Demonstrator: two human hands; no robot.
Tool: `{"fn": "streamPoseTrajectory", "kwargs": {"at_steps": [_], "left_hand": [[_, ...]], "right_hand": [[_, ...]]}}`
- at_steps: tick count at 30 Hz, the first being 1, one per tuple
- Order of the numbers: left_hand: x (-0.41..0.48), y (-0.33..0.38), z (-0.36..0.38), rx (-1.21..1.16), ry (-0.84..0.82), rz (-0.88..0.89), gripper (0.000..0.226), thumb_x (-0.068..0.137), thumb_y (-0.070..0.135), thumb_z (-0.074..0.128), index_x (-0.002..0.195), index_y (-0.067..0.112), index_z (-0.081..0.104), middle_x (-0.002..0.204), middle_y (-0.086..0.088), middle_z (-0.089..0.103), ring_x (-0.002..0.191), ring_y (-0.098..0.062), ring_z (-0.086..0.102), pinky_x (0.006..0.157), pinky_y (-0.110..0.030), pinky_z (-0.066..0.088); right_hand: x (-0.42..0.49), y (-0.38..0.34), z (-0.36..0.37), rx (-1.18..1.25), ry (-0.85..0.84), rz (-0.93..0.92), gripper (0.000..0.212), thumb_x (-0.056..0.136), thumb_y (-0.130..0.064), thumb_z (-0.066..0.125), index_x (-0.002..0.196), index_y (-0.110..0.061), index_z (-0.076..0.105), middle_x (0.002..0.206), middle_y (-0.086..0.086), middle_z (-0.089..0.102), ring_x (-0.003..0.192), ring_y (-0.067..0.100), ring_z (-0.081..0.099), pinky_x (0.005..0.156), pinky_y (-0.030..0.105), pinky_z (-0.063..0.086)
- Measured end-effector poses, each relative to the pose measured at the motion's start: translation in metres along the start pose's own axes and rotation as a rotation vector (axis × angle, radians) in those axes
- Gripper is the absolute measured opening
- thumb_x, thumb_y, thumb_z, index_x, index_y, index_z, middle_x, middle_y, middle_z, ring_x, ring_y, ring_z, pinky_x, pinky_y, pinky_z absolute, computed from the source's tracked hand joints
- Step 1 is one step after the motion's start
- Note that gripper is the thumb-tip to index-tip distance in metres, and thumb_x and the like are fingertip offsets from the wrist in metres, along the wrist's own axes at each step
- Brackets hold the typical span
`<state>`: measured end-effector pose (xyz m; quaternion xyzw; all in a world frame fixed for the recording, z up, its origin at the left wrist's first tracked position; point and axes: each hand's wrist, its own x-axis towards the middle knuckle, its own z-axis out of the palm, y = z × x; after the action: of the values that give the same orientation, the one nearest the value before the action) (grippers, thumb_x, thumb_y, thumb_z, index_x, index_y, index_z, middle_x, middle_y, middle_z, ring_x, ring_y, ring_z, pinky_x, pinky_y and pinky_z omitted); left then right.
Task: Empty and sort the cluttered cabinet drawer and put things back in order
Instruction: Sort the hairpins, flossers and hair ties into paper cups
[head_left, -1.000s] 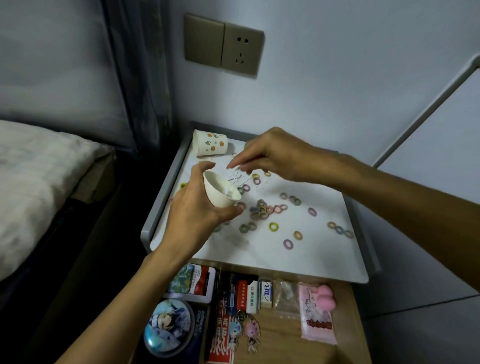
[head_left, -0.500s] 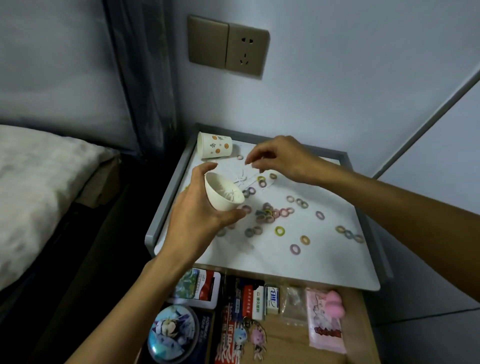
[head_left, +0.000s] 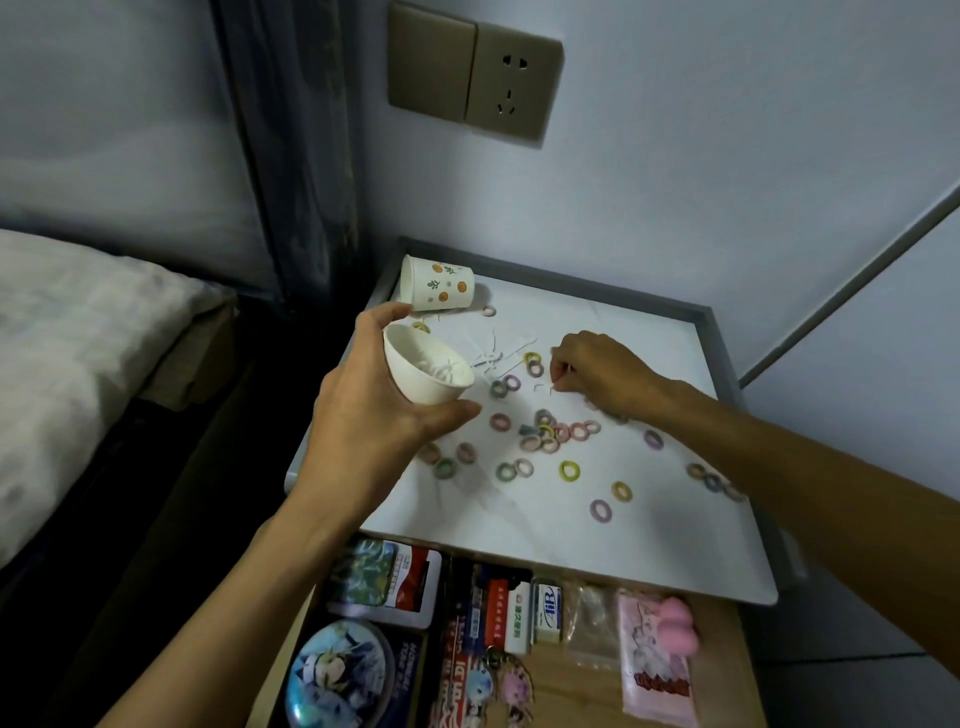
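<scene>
Obs., head cam. Open drawer (head_left: 727, 691) at near edge of frame, wood bottom visible on right. Contents, left to right: round tin w/ anime print (head_left: 340, 675), card pack (head_left: 387, 582) just beyond it, upright small boxes incl. white eraser-type box (head_left: 548, 608), clear plastic bag (head_left: 592, 623), pink packet (head_left: 657, 670) w/ pink sponge (head_left: 675, 626) on top. Keychain charms (head_left: 511, 686) lie near front, centre.

Beyond drawer: cabinet top w/ grey raised rim (head_left: 724, 353), white surface. Many small coloured hair ties (head_left: 545, 434) scattered over it, densest cluster mid-surface, a few strays toward right edge. Thin white sticks (head_left: 493, 353) in a loose pile at far-left part of surface, touching nothing held.

L hand (head_left: 374, 415) closed around small white paper cup (head_left: 428, 371), cup tilted w/ mouth toward far-right, lifted above surface; some white bits inside. R hand (head_left: 597, 371) down on surface just right of stick pile, fingers curled in pinch; what it pinches too small to tell.

Second paper cup (head_left: 436, 291), fruit print, lying on its side at far-left corner. Wall socket (head_left: 511, 85) above. Bed (head_left: 78, 338) at left.
</scene>
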<state>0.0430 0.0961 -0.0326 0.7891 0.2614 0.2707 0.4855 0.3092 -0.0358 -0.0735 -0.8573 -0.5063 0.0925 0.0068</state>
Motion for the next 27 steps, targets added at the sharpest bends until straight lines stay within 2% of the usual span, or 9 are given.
{"fn": "streamPoseTrajectory", "kwargs": {"at_steps": [2,4,8,10,15,18,22,25,27], "left_hand": [[0.0,0.0,-0.001,-0.004,0.003,-0.002,0.091,0.06,0.03,0.093,0.136,0.032,0.042,0.106,0.017,0.058,0.094,-0.006,0.061,0.073,-0.022,0.053],[0.0,0.0,-0.001,-0.004,0.005,-0.006,0.092,0.06,0.031,0.093,0.136,0.032,0.042,0.11,0.014,0.058,0.095,-0.007,0.06,0.074,-0.023,0.054],[0.0,0.0,-0.002,-0.005,0.011,-0.01,0.092,0.06,0.031,0.093,0.137,0.032,0.041,0.113,0.011,0.057,0.096,-0.009,0.06,0.075,-0.027,0.056],[-0.001,0.001,-0.002,-0.002,0.006,-0.013,0.093,0.061,0.03,0.092,0.138,0.032,0.041,0.115,0.01,0.057,0.097,-0.01,0.06,0.075,-0.025,0.056],[-0.001,0.005,-0.002,-0.007,-0.003,-0.022,0.094,0.059,0.03,0.093,0.137,0.032,0.04,0.112,0.015,0.056,0.099,-0.01,0.06,0.078,-0.029,0.057],[-0.001,0.006,-0.002,-0.003,-0.002,-0.024,0.093,0.059,0.029,0.093,0.136,0.032,0.041,0.108,0.016,0.057,0.1,-0.012,0.061,0.084,-0.036,0.057],[-0.002,0.008,-0.002,-0.004,-0.01,-0.028,0.092,0.06,0.03,0.092,0.136,0.033,0.041,0.101,0.024,0.056,0.096,-0.006,0.061,0.08,-0.04,0.059],[-0.004,0.01,-0.001,0.001,-0.024,-0.031,0.093,0.061,0.028,0.092,0.137,0.031,0.04,0.101,0.025,0.053,0.094,-0.004,0.06,0.078,-0.039,0.059],[-0.005,0.01,0.0,0.001,-0.027,-0.032,0.093,0.061,0.027,0.092,0.138,0.03,0.04,0.102,0.021,0.055,0.094,-0.008,0.061,0.076,-0.041,0.06]], "right_hand": [[-0.004,-0.001,0.003,-0.078,-0.019,-0.076,0.008,0.096,-0.02,0.057,0.091,-0.015,0.061,0.09,-0.003,0.055,0.084,0.015,0.047,0.071,0.029,0.038],[-0.006,-0.001,0.002,-0.031,-0.002,-0.091,0.009,0.097,-0.019,0.053,0.089,-0.018,0.055,0.088,-0.003,0.055,0.082,0.016,0.047,0.071,0.032,0.039],[0.013,-0.005,-0.013,0.043,0.194,-0.11,0.018,0.093,-0.007,0.059,0.083,-0.02,0.05,0.085,-0.003,0.056,0.079,0.017,0.051,0.068,0.033,0.042],[0.029,-0.008,-0.021,0.034,0.187,-0.12,0.017,0.091,-0.004,0.058,0.083,-0.017,0.051,0.086,-0.001,0.057,0.079,0.018,0.052,0.065,0.031,0.041],[0.058,-0.012,-0.02,-0.081,0.068,-0.185,0.011,0.092,-0.011,0.061,0.086,-0.017,0.055,0.089,0.0,0.06,0.08,0.018,0.054,0.07,0.036,0.048],[0.062,-0.01,-0.013,-0.072,-0.011,-0.189,0.005,0.093,-0.018,0.064,0.097,-0.019,0.061,0.098,-0.003,0.062,0.089,0.016,0.056,0.077,0.035,0.049],[0.057,-0.008,-0.005,0.07,0.007,-0.104,0.027,0.089,-0.034,0.068,0.111,-0.019,0.064,0.109,-0.004,0.062,0.096,0.013,0.055,0.081,0.029,0.045],[0.05,-0.011,0.002,0.083,0.038,-0.07,0.031,0.085,-0.036,0.073,0.107,-0.017,0.065,0.104,-0.004,0.061,0.093,0.014,0.055,0.079,0.03,0.046],[0.046,-0.013,0.004,0.076,0.058,-0.065,0.026,0.084,-0.034,0.074,0.101,-0.017,0.067,0.1,-0.004,0.062,0.09,0.014,0.055,0.079,0.032,0.048]]}}
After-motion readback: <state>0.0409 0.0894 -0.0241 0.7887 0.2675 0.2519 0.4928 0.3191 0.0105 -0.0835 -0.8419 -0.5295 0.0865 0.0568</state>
